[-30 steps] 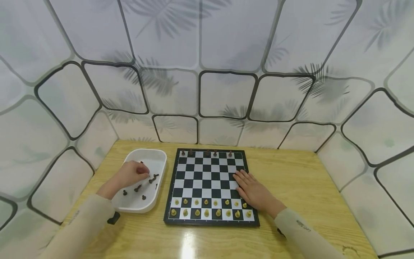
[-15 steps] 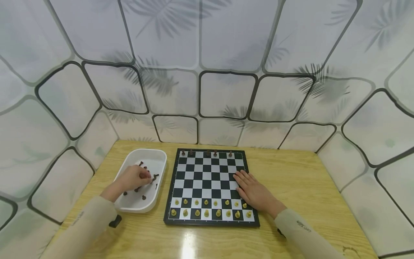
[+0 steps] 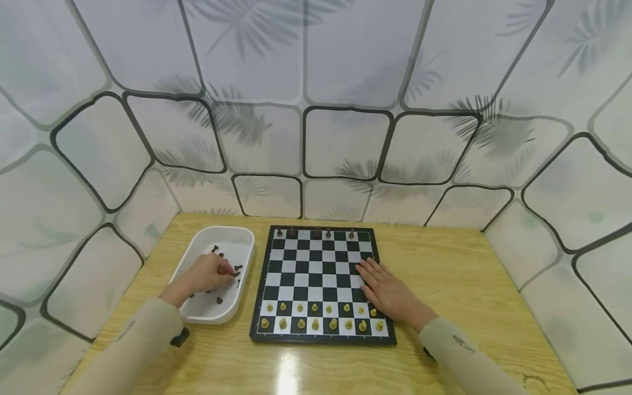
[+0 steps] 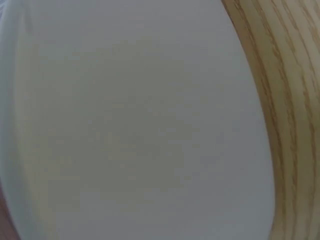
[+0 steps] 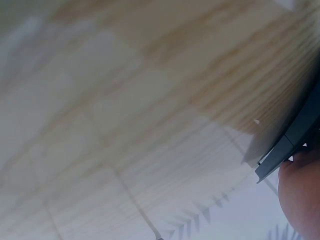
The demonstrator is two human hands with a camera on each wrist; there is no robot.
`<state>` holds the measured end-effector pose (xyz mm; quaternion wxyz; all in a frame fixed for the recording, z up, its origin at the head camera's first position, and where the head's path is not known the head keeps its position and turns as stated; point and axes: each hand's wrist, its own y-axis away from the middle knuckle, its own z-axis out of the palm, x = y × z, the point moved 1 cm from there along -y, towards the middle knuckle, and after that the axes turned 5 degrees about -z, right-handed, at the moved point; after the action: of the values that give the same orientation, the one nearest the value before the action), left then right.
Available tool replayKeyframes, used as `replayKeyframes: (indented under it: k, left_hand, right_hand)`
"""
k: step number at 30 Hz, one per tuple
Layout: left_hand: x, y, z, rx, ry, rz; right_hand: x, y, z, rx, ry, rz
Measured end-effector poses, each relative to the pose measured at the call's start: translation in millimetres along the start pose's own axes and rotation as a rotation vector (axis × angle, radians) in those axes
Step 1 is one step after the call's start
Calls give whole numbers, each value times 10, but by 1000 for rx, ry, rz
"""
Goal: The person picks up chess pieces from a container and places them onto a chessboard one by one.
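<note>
Wooden table (image 3: pixel 459 285) against a tiled wall (image 3: pixel 316 109) with leaf pattern. Chessboard (image 3: pixel 316 274) lies flat mid-table, black frame. White tray (image 3: pixel 237 233) sits just left of the board, near but not touching as far as the head view shows. The left wrist view shows only the tray's blurred white wall (image 4: pixel 140 125) and a strip of table at the right edge.

Right hand (image 3: pixel 390 293) lies flat on the board's right side, fingers straight and relaxed, gripping nothing; its palm covers squares just above the near rows. The right wrist view shows blurred table, the board's dark edge (image 5: pixel 295 135) and a bit of the hand.

Left hand (image 3: pixel 207 272) is down inside the tray, fingers curled among the dark pieces (image 3: pixel 219 300); fingertips are at a piece near the tray's right wall, but whether it is actually pinched cannot be told.

Yellow pieces (image 3: pixel 315 315) fill the two near rows of the board. Five dark pieces stand on the far row (image 3: pixel 316 233).
</note>
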<state>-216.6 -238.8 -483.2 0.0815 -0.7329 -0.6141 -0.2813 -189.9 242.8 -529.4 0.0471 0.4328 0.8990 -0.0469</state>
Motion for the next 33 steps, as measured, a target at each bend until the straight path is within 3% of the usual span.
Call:
replayKeyframes:
  k: [11, 19, 25, 33]
  left_hand:
    - [42, 13, 0, -11, -25, 1]
    - [23, 43, -11, 24, -11, -19]
    - [31, 35, -13, 69, 35, -46]
    - [83, 9, -52, 179, 71, -21]
  right_hand:
    - [14, 4, 12, -11, 1, -2]
    - [8, -4, -1, -1, 0, -7]
    - [9, -4, 9, -1, -5, -9]
    - [3, -4, -1, 3, -5, -11]
